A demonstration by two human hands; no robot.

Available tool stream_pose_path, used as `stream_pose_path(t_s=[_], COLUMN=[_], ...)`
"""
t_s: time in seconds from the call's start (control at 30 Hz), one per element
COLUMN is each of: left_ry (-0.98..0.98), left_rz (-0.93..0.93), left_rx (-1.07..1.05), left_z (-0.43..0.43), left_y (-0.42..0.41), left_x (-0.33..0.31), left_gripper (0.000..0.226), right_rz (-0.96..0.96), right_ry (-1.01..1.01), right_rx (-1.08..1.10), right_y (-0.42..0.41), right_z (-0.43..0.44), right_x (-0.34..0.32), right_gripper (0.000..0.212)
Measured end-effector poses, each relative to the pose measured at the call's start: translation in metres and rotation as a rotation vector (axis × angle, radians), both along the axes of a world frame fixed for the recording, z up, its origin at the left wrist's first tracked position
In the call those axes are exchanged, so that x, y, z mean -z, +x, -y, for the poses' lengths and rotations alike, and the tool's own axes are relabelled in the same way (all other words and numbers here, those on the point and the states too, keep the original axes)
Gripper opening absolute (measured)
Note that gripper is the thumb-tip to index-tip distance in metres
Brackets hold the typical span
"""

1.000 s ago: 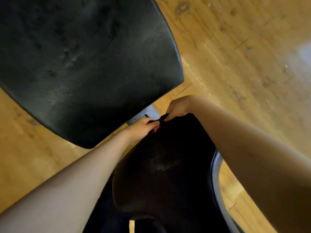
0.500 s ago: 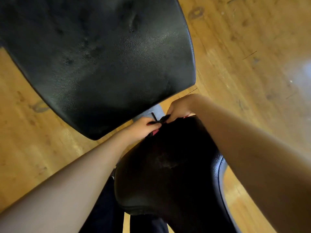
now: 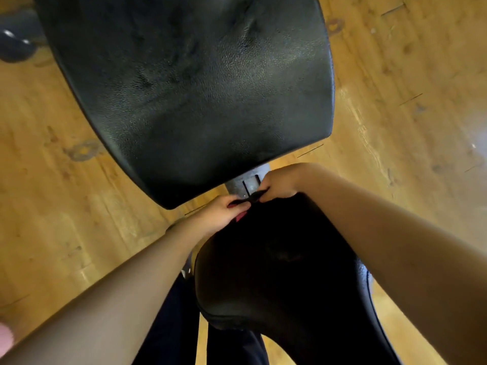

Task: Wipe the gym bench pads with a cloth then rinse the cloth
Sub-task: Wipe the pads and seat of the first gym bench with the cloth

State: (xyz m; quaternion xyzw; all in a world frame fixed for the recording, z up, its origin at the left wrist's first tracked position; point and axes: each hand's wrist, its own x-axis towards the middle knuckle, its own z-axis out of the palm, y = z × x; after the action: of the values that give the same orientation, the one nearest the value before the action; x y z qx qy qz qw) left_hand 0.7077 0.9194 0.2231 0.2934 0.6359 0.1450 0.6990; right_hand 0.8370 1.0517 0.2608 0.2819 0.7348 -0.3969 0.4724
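Barely shifted, left hand [image 3: 220,214] and right hand [image 3: 279,182] pinch cloth [image 3: 251,197] near pebbled pad [image 3: 210,88].

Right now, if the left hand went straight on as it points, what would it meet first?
Probably the right hand, just across the dark strip both pinch; depth is unclear.

Black pebbled back pad [image 3: 200,83], black seat pad [image 3: 268,262], black cloth [image 3: 251,197] — grey frame [image 3: 249,180], honey-brown wood floor [image 3: 395,106].
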Motion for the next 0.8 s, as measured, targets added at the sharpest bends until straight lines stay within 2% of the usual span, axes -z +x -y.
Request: stream_pose_path(t_s=[0.23,0.33,0.5,0.67,0.8], left_ry=[-0.02,-0.044,-0.028,-0.019,-0.087], left_rz=[-0.027,-0.004,-0.062,-0.056,0.07], left_rx=[0.005,-0.073,-0.128,-0.196,-0.267], left_z=[0.016,0.021,0.064,0.081,0.077], left_y=[-0.013,-0.008,-0.034,-0.043,-0.035], left_x=[-0.005,-0.007,-0.018,-0.013,-0.01], left_gripper=[0.015,0.019,0.024,0.021,0.027], right_rz=[-0.01,0.015,-0.048,-0.049,-0.022], right_ry=[-0.072,-0.047,-0.099,-0.13,-0.088], right_rx=[-0.004,-0.062,-0.155,-0.22,-0.219], right_y=[-0.01,-0.013,-0.05,-0.066,-0.064], right_z=[0.004,0.005,0.04,0.045,0.042], right_x=[-0.004,0.001,0.005,0.001,0.001], right_gripper=[0.035,0.038,0.039,0.036,0.037])
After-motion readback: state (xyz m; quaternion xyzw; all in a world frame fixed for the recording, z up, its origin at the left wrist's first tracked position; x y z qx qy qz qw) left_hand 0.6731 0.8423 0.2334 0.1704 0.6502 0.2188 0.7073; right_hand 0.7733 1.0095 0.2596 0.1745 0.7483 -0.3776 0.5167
